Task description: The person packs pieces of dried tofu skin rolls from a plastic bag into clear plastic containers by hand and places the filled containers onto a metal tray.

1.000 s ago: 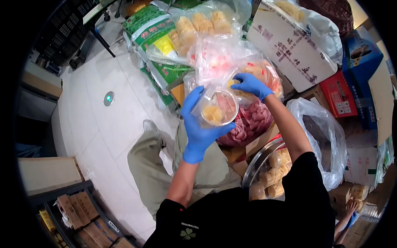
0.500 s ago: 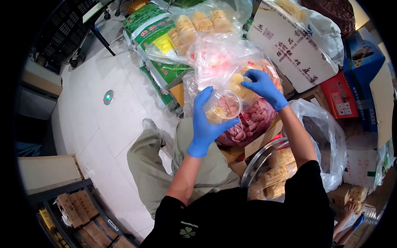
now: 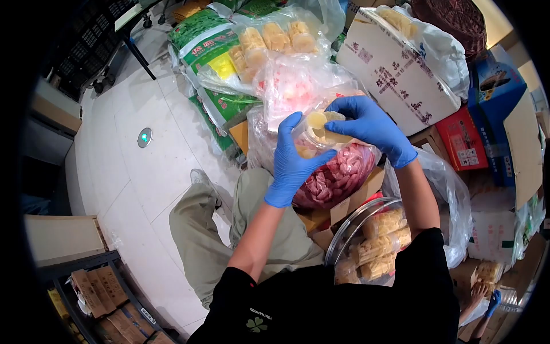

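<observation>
One blue-gloved left hand (image 3: 295,166) curved round a clear plastic cup (image 3: 301,136), fingers and thumb spread to either side and holding it in front of the body, just above a clear bag of glossy pink pieces (image 3: 339,178). Right hand (image 3: 373,127) at the cup's mouth, fingers narrowed on thin, round yellow slices (image 3: 317,120); cannot tell the number held. Just beyond the cup, a clear plastic bag with pink and red colouring (image 3: 289,83), and farther off, bagged yellow stacks (image 3: 277,38) beside a green and white sack (image 3: 200,43). Below the right forearm, a round metal tray (image 3: 338,239) bearing more wrapped stacks (image 3: 381,246), next to a crumpled clear bag (image 3: 456,206). Up to the right, a tilted white box with dark lettering (image 3: 395,71), then a red box (image 3: 460,140) just beside a blue box (image 3: 497,97). At lower right, near another yellow stack (image 3: 488,272), a co-worker's gloved hand (image 3: 494,302). To the left, pale tiled floor (image 3: 126,178); at lower left, brown cartons (image 3: 103,289) in a dark rack (image 3: 80,265).
</observation>
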A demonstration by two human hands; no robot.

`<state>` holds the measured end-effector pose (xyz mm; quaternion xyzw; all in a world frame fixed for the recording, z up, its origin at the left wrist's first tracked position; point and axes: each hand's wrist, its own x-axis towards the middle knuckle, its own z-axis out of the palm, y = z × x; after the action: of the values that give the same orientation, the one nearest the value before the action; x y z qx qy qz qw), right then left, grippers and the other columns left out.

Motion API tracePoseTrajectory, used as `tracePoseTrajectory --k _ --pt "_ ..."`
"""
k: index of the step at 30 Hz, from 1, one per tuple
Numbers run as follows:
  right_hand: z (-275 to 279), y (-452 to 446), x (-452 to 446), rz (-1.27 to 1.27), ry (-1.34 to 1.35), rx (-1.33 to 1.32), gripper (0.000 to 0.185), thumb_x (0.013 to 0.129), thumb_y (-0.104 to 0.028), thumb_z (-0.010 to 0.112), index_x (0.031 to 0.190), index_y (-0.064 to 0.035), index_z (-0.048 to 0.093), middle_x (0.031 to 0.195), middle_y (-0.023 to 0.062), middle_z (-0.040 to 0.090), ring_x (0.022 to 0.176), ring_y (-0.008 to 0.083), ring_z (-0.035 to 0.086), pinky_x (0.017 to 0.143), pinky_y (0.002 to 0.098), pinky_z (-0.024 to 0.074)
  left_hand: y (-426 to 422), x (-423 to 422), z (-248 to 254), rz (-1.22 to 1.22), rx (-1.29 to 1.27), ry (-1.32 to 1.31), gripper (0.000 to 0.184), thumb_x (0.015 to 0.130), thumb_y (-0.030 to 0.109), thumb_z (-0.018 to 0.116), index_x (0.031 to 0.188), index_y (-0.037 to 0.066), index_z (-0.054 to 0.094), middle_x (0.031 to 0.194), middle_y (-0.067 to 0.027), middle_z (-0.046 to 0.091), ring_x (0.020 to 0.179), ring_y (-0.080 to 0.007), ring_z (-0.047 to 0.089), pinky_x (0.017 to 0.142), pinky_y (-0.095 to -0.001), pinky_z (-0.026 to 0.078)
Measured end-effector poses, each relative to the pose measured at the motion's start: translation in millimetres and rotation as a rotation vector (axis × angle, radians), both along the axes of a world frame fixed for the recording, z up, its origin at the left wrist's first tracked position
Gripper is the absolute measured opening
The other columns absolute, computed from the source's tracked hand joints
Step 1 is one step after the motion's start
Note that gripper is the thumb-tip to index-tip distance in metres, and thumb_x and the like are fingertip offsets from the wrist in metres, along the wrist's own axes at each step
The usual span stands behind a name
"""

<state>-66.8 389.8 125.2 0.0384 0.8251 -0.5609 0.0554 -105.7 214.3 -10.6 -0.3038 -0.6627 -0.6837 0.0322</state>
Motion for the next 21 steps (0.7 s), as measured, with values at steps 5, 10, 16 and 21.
tracePoseTrajectory --k 5,10,16,21 --pt "13.6 -11.1 4.7 0.069 0.101 0.428 0.035 0.082 -0.018 0.074 0.109 0.0038 0.068 0.088 0.0122 0.071 0.077 0.0139 0.066 0.074 0.0291 0.0533 -1.2 2.4 -0.7 -0.003 0.044 -0.014 0.095 0.065 0.016 0.093 0.139 0.002 0.036 0.132 -0.0147 0.05 0.12 -0.0259 0.054 0.103 -0.0382 0.047" --pt "21.7 -17.6 10.4 0.089 0.239 0.494 0.038 0.08 -0.018 0.074 0.111 0.0028 0.067 0.092 0.015 0.072 0.081 0.0188 0.069 0.077 0.0303 0.0549 -9.0 10.5 11.7 0.028 -0.013 0.056 0.098 0.063 0.023 0.095 0.139 0.002 0.036 0.135 -0.0145 0.047 0.122 -0.0256 0.053 0.103 -0.0381 0.046" --pt "23.3 -27.1 14.3 0.048 0.236 0.372 0.033 0.085 -0.018 0.072 0.11 0.0025 0.067 0.094 0.0122 0.072 0.083 0.0172 0.069 0.079 0.0301 0.0548 -6.5 15.3 11.5 0.049 0.052 0.046 0.099 0.063 0.025 0.095 0.139 0.002 0.035 0.134 -0.0144 0.047 0.121 -0.0257 0.053 0.103 -0.0378 0.047" --pt "23.7 -28.3 18.0 0.004 0.301 0.148 0.03 0.092 -0.02 0.068 0.112 0.002 0.067 0.096 0.0081 0.072 0.086 0.0146 0.068 0.079 0.029 0.0546 -8.1 16.8 12.0 0.019 0.12 0.029 0.1 0.063 0.022 0.094 0.139 0.002 0.033 0.133 -0.0142 0.047 0.119 -0.0255 0.055 0.102 -0.038 0.047"
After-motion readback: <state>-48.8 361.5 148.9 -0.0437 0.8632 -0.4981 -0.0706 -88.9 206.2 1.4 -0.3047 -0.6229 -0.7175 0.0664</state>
